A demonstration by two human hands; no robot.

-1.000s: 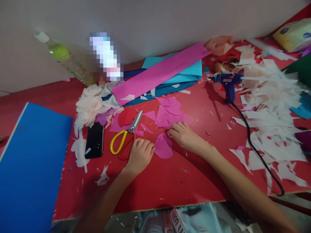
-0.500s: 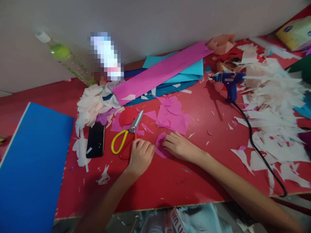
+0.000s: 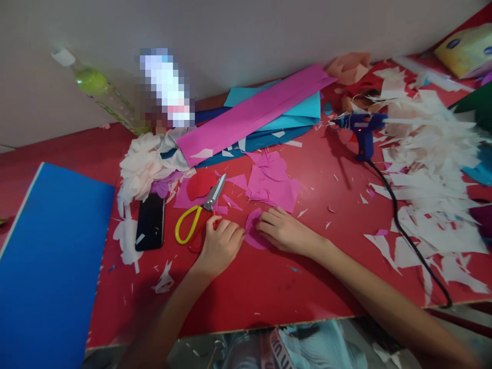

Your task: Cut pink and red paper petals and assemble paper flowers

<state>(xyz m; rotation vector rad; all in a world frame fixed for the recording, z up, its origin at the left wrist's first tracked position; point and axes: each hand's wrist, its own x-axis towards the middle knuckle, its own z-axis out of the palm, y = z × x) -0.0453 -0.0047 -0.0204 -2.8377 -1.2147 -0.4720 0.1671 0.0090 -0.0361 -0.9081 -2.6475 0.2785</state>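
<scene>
On the red table [image 3: 269, 292] my two hands meet over a small pink paper petal [image 3: 251, 233]. My right hand [image 3: 282, 230] covers most of the petal, its fingers curled onto the paper's edge. My left hand [image 3: 221, 243] rests in a loose fist at the petal's left edge, fingertips touching the paper. Scissors with a yellow and a red handle [image 3: 198, 215] lie just left of my left hand, touching it. A heap of cut pink paper pieces [image 3: 271, 179] lies just beyond my hands.
A black phone [image 3: 149, 221] lies left of the scissors beside a pale paper flower [image 3: 144, 164]. A blue glue gun [image 3: 361, 130] with a black cord [image 3: 407, 241] stands at right among white paper scraps [image 3: 430, 169]. Folded pink and blue sheets [image 3: 261, 113] lie behind. A blue board [image 3: 49, 256] sits at left.
My right hand has slid left from the pink heap onto the petal, folding it up. The left hand has stayed at the petal's left edge.
</scene>
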